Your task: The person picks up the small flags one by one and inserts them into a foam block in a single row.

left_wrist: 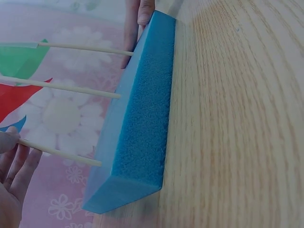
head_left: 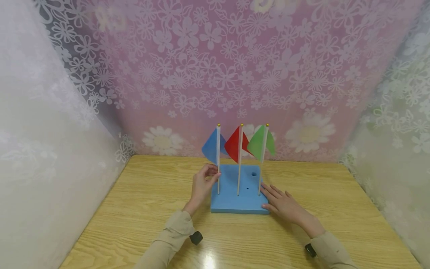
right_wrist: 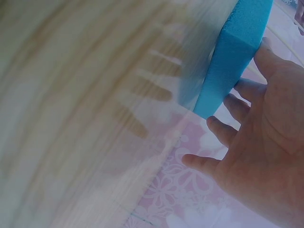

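A blue foam block (head_left: 231, 201) lies on the wooden table (head_left: 151, 209). Three small flags stand in it on thin sticks: a blue flag (head_left: 211, 147) at the left, a red flag (head_left: 233, 145) in the middle and a green flag (head_left: 258, 145) at the right. My left hand (head_left: 213, 175) pinches the blue flag's stick just above the block; in the left wrist view my left hand (left_wrist: 12, 161) has its thumb on that stick (left_wrist: 61, 154). My right hand (head_left: 270, 196) lies flat with straight fingers on the block's right front corner, beside the green flag's stick. The right wrist view shows my right hand (right_wrist: 256, 142) against the block (right_wrist: 237, 52).
An empty hole (head_left: 253, 173) shows in the block's far right part. A pink floral curtain (head_left: 215, 74) hangs close behind the table, with white curtains (head_left: 40, 149) at both sides. Bare tabletop lies left, right and in front of the block.
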Tool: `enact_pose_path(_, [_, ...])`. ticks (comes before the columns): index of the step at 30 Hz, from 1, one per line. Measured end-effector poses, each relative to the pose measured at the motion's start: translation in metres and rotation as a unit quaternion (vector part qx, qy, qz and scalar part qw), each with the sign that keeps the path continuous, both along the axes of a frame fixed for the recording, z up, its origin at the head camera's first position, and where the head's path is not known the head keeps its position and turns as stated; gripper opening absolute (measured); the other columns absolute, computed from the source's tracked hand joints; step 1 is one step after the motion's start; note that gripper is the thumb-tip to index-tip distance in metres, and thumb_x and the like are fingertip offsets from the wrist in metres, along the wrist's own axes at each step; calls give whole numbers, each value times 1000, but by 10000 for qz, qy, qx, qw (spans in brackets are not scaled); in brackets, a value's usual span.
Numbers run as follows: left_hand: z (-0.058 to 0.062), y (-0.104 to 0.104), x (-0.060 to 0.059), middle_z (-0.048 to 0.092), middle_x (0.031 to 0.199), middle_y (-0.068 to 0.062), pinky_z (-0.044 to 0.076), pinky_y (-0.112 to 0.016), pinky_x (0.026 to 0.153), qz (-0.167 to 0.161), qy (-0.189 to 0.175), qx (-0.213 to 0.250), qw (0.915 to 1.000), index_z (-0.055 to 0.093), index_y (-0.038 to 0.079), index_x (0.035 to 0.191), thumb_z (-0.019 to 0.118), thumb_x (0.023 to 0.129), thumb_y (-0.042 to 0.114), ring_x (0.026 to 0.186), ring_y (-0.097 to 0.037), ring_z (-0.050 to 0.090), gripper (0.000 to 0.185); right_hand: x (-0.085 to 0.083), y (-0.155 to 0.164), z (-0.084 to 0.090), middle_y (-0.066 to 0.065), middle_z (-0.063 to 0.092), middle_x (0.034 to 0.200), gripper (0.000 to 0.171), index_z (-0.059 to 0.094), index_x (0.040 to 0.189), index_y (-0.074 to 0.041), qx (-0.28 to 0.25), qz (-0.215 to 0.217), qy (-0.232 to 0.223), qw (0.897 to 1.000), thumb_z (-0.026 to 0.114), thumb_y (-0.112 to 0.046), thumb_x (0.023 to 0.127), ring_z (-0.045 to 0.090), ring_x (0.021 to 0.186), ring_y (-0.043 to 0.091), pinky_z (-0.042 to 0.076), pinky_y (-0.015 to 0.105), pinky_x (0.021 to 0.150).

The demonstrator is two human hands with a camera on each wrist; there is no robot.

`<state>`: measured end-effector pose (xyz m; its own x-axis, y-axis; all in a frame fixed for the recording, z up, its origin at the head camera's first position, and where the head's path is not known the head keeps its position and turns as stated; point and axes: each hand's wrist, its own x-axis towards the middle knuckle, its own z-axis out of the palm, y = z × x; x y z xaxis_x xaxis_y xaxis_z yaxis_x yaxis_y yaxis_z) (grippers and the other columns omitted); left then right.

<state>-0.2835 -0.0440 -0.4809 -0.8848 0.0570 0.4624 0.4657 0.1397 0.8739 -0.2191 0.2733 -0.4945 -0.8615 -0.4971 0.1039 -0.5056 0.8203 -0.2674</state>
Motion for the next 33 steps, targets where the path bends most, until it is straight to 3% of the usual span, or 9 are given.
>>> enact_pose_path(10, [-1,2,-2,75,97,-7,61,-27,70,269,-73,-518,9983,69,7,105,76,91,5,90,-20,72,15,-3,0,-2,18,32,162,64,37,157,-6,-55,13,-57,10000,55,-39,105,32,145,48,26,81,105])
enact_pose_path(18, [1,4,-3,75,100,-8,61,-26,72,193,-70,-591,9980,69,-1,111,76,91,8,92,-23,71,22,-4,1,-1,17,31,163,65,36,158,-7,-134,-24,-176,9998,55,-40,105,31,146,48,25,80,106])
enact_pose_path(24, [0,4,-4,75,101,-6,62,-29,74,257,-124,-607,9977,70,5,110,77,91,10,93,-21,71,22,-7,3,-5,17,33,162,65,37,157,-7,-175,-16,-127,9998,56,-40,104,31,145,49,27,81,104])
enact_pose_path(30, [0,-8,-1,72,114,-6,61,-40,85,-8,-213,-526,9984,69,11,118,77,92,15,103,-24,70,27,-9,4,-6,21,33,161,66,39,155,-3,-434,20,-110,9990,60,-37,102,31,144,52,30,79,104])
enact_pose_path(33, [-1,-20,1,70,123,-7,59,-42,93,-126,-330,-728,9967,67,12,125,73,96,20,111,-27,68,31,-10,6,-5,25,35,158,65,42,152,0,-660,-37,97,9978,64,-33,100,32,142,55,32,80,101])
